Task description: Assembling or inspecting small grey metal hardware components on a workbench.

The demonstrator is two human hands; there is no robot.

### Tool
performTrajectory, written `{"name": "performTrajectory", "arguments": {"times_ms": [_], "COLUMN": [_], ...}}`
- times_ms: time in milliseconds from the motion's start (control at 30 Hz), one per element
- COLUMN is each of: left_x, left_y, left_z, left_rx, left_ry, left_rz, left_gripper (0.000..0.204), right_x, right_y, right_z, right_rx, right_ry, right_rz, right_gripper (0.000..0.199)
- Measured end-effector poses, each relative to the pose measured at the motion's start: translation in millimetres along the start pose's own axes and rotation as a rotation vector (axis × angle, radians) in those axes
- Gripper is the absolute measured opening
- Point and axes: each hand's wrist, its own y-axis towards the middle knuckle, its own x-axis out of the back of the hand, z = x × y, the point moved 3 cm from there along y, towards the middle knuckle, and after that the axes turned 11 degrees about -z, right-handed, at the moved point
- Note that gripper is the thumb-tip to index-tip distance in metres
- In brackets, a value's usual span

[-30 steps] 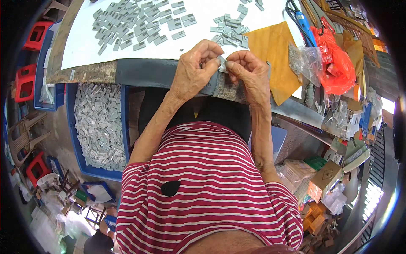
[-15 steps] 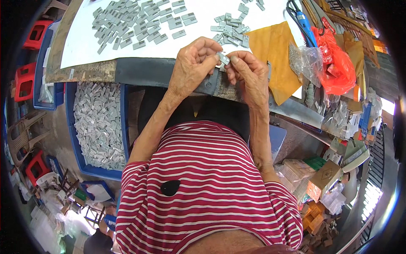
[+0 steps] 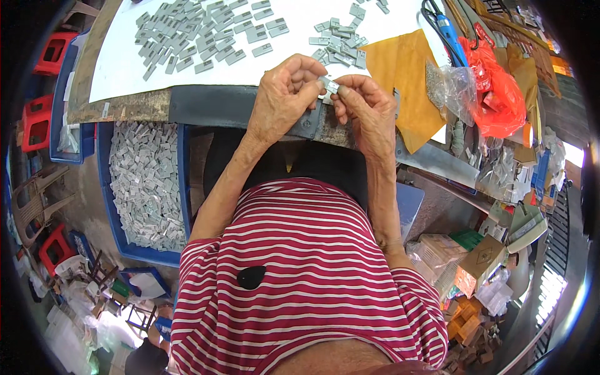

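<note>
Above the table's near edge, a small grey rectangular plastic piece (image 3: pixel 330 85) is held between my two hands. My left hand (image 3: pixel 289 94) pinches its left end between thumb and fingers. At the other end, the thumb and fingertips of my right hand (image 3: pixel 364 106) close on the piece. What the curled right fingers may hold besides is hidden. Many similar grey pieces (image 3: pixel 187 34) lie spread on the white tabletop to the left, partly in rows. A smaller loose heap of grey pieces (image 3: pixel 340 40) lies just beyond my hands.
A brown leathery sheet (image 3: pixel 400 69) hangs over the table edge at right, near a clear bag, a red plastic bag (image 3: pixel 497 94) and a blue corded tool (image 3: pixel 447 28). Below left stands a blue crate (image 3: pixel 107 181) full of grey pieces. Red stools (image 3: pixel 55 53) stand farther left.
My right fingers have shifted very slightly along the grey piece. My left hand keeps its pinch, and the pieces on the table lie as before.
</note>
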Motion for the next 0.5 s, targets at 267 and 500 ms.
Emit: {"name": "performTrajectory", "arguments": {"times_ms": [267,500], "left_x": [-0.7,-2.1], "left_y": [0.0,-2.4], "left_z": [-0.9,-3.0], "left_rx": [-0.005,-0.005], "left_ry": [0.052,0.022], "left_rz": [0.008,-0.017], "left_gripper": [0.018,0.018], "right_x": [0.3,0.3], "right_y": [0.8,2.8], "right_z": [2.1,3.6], "right_rx": [0.036,0.069], "right_ry": [-0.054,-0.039], "right_rz": [-0.012,-0.055], "right_gripper": [0.013,0.015]}}
